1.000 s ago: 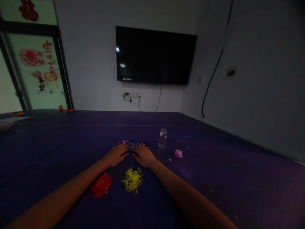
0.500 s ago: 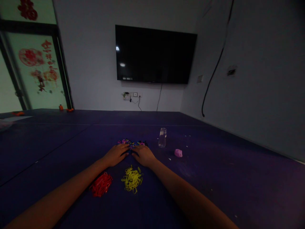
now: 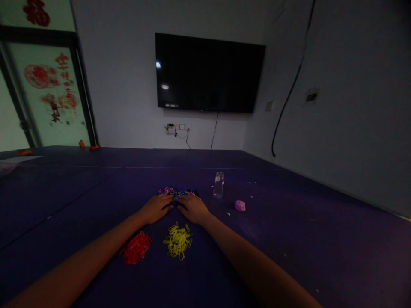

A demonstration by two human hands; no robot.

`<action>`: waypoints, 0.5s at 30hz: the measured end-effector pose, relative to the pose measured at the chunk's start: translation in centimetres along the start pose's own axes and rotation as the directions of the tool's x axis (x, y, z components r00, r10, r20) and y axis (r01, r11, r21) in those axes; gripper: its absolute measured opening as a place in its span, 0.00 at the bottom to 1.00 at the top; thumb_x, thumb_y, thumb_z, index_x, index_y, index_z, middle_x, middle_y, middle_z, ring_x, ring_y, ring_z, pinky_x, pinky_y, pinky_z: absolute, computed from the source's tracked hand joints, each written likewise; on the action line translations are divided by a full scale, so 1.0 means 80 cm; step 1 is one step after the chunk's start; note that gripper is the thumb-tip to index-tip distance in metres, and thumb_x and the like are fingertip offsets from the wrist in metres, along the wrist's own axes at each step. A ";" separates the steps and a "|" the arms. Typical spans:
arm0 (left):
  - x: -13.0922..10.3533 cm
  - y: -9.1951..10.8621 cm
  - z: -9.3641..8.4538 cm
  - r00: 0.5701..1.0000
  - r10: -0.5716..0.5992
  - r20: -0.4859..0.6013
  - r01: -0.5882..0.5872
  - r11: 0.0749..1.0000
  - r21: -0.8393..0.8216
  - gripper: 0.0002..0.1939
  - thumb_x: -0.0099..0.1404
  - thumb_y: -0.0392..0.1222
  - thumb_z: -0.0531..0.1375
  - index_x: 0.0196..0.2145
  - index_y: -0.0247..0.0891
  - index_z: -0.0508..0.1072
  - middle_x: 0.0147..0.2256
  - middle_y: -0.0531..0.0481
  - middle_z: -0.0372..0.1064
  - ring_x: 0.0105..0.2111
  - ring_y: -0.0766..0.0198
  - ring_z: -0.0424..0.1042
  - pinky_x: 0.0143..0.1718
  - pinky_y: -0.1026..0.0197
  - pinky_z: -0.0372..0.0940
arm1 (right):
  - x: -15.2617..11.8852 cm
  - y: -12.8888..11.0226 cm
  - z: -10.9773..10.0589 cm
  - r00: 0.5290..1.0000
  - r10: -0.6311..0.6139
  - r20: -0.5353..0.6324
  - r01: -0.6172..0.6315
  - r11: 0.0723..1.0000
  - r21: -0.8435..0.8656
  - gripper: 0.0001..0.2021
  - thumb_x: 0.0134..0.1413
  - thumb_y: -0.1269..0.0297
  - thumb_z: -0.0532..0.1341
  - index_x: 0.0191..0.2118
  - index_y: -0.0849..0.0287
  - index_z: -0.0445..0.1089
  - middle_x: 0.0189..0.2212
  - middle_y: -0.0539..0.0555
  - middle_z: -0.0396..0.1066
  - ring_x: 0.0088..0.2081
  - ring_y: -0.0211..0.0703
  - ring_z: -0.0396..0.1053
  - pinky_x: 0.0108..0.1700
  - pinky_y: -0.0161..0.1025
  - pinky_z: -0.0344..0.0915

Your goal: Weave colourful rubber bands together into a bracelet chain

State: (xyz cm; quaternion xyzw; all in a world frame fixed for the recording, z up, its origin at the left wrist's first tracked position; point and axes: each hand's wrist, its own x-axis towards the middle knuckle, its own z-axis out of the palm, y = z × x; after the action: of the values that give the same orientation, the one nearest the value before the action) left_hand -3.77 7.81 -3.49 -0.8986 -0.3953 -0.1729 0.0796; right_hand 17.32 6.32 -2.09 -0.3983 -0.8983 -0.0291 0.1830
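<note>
A pile of mixed-colour rubber bands (image 3: 176,192) lies on the dark blue-purple surface, partly covered by my fingers. My left hand (image 3: 157,208) rests at its near left side, palm down with fingers stretched out. Opposite it, my right hand (image 3: 194,209) lies flat at the near right side of the pile, fingers extended. Both hands touch the bands, and neither grips anything I can see. Closer to me sit a heap of red rubber bands (image 3: 136,248), beside my left forearm, and a heap of yellow rubber bands (image 3: 178,241) between the forearms.
To the right of the pile stands a clear glass bottle (image 3: 218,186), with a crumpled pink object (image 3: 239,205) near it. Small white scraps (image 3: 228,214) dot the surface. A television (image 3: 210,73) hangs on the far wall; orange items (image 3: 82,144) lie by the door.
</note>
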 end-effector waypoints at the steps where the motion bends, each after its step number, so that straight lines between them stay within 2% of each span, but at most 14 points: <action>1: 0.000 0.000 0.000 1.000 0.000 0.001 0.000 1.000 0.002 0.18 0.70 0.45 0.49 0.53 0.41 0.67 0.54 0.44 0.66 0.54 0.56 0.63 0.55 0.53 0.59 | 0.000 0.000 0.000 1.000 -0.002 0.000 0.002 1.000 0.006 0.19 0.61 0.60 0.52 0.54 0.58 0.67 0.52 0.58 0.68 0.54 0.47 0.63 0.56 0.44 0.56; 15: 0.000 0.001 0.001 1.000 -0.003 -0.019 0.003 1.000 -0.010 0.16 0.69 0.44 0.51 0.52 0.39 0.68 0.51 0.43 0.68 0.52 0.55 0.65 0.53 0.52 0.60 | 0.002 0.002 0.004 1.000 0.004 0.003 -0.004 1.000 0.003 0.18 0.61 0.60 0.52 0.53 0.60 0.68 0.51 0.59 0.69 0.53 0.48 0.63 0.56 0.44 0.57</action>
State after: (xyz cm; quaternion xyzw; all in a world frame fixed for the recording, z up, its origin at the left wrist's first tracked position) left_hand -3.71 7.77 -3.58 -0.8967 -0.3951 -0.1836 0.0787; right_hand 17.25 6.59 -2.37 -0.4000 -0.8978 -0.0266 0.1824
